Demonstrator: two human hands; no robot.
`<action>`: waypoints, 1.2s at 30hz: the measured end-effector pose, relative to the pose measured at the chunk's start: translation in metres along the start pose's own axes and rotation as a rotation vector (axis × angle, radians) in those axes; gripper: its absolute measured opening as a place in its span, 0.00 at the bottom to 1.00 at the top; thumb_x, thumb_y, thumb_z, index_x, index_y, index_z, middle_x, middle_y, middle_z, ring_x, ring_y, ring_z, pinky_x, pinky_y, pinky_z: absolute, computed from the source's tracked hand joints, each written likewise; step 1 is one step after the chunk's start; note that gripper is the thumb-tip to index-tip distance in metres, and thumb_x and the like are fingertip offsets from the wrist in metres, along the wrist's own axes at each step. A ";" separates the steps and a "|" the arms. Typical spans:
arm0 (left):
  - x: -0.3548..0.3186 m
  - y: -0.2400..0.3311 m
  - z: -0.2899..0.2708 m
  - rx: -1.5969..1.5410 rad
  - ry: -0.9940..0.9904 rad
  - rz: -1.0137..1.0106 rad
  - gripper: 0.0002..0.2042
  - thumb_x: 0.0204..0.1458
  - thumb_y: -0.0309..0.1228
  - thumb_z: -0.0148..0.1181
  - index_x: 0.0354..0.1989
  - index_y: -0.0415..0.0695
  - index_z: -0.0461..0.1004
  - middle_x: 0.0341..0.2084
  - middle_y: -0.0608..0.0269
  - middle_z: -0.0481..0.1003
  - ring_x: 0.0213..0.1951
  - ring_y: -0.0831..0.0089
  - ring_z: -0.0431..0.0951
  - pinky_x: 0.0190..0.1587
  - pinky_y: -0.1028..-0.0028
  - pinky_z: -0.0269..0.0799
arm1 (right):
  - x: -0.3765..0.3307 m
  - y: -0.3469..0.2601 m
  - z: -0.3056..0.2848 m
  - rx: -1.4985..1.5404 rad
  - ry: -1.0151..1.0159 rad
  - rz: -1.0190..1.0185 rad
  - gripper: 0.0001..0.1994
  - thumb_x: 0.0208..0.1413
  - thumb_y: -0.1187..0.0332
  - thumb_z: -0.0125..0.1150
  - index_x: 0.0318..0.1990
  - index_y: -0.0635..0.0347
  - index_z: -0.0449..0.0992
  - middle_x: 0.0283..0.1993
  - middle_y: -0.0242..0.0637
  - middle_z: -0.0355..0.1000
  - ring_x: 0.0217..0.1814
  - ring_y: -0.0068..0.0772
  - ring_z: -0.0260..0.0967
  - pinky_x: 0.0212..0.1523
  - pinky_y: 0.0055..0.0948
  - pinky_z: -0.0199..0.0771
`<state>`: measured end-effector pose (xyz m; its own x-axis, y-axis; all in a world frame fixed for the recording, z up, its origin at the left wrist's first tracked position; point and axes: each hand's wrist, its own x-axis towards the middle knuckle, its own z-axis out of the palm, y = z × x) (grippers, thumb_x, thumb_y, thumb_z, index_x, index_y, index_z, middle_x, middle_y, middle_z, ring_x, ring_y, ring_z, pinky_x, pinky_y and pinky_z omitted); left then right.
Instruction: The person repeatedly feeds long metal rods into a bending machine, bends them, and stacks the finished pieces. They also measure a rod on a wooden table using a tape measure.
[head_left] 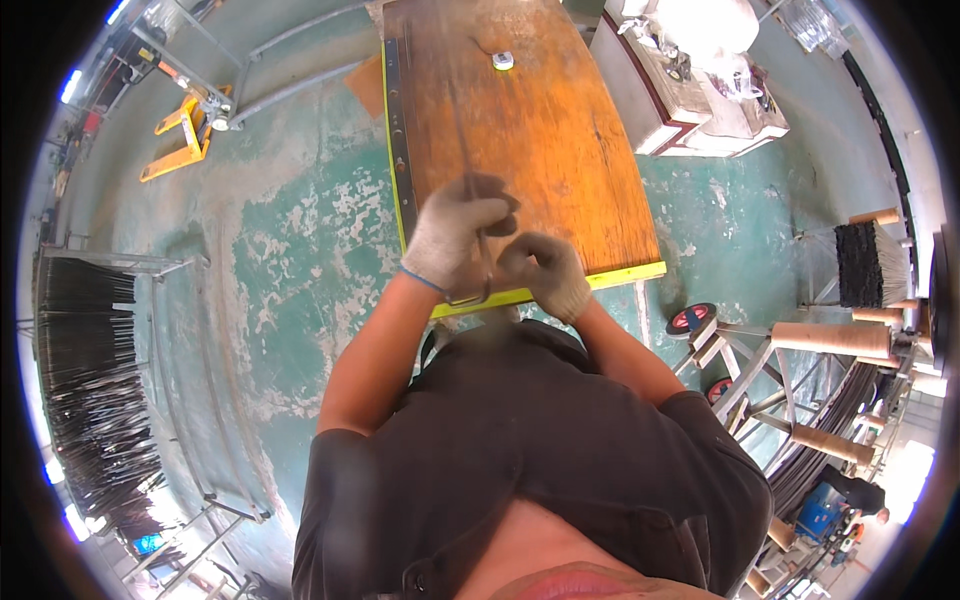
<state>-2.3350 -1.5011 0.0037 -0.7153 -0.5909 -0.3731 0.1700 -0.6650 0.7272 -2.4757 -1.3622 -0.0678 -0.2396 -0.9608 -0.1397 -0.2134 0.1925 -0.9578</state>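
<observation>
My left hand (pixel 452 228), in a pale knit work glove, is closed around a thin dark strip (pixel 463 130). The strip is blurred; it runs away from me over the wooden tabletop (pixel 540 150) and loops down below the hand near the front edge. Close by on the right, my right hand (pixel 550 275) wears a matching glove. Its fingers are curled together above the yellow front edge (pixel 625 274), and whatever they hold, if anything, is hidden. Farther up the tabletop lies a small white tape measure (pixel 503 61).
Left of the table stand a yellow pallet jack (pixel 185 145) and a rack of dark strips (pixel 95 380). A white cabinet (pixel 655 95) is at the far right. Nearer on the right is a wheeled metal frame with brown rollers (pixel 830 339). Another person (pixel 855 492) shows at lower right.
</observation>
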 end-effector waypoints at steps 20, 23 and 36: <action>-0.002 -0.114 -0.188 0.684 0.579 0.092 0.18 0.48 0.18 0.58 0.50 0.36 0.77 0.36 0.54 0.82 0.37 0.63 0.84 0.39 0.68 0.81 | 0.098 0.193 -0.040 -0.198 0.692 0.456 0.18 0.64 0.55 0.60 0.49 0.59 0.85 0.45 0.54 0.82 0.51 0.56 0.81 0.53 0.44 0.79; 0.018 -0.142 -0.183 0.970 0.608 0.108 0.21 0.49 0.20 0.57 0.55 0.38 0.77 0.42 0.48 0.83 0.46 0.55 0.85 0.51 0.64 0.79 | 0.094 0.187 -0.050 -0.266 0.721 0.455 0.17 0.64 0.56 0.60 0.50 0.58 0.84 0.45 0.55 0.82 0.51 0.57 0.81 0.53 0.45 0.78; 0.014 -0.193 -0.161 1.869 0.079 0.262 0.12 0.47 0.25 0.61 0.41 0.44 0.82 0.42 0.51 0.80 0.51 0.51 0.80 0.54 0.55 0.77 | 0.033 0.205 -0.017 -0.998 0.082 -0.016 0.06 0.53 0.65 0.69 0.39 0.44 0.86 0.45 0.38 0.80 0.53 0.48 0.75 0.51 0.50 0.77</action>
<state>-2.2692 -1.4546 -0.2346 -0.7592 -0.6340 -0.1469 -0.6395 0.6848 0.3494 -2.5437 -1.3515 -0.2642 -0.2863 -0.9552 -0.0750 -0.9055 0.2953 -0.3048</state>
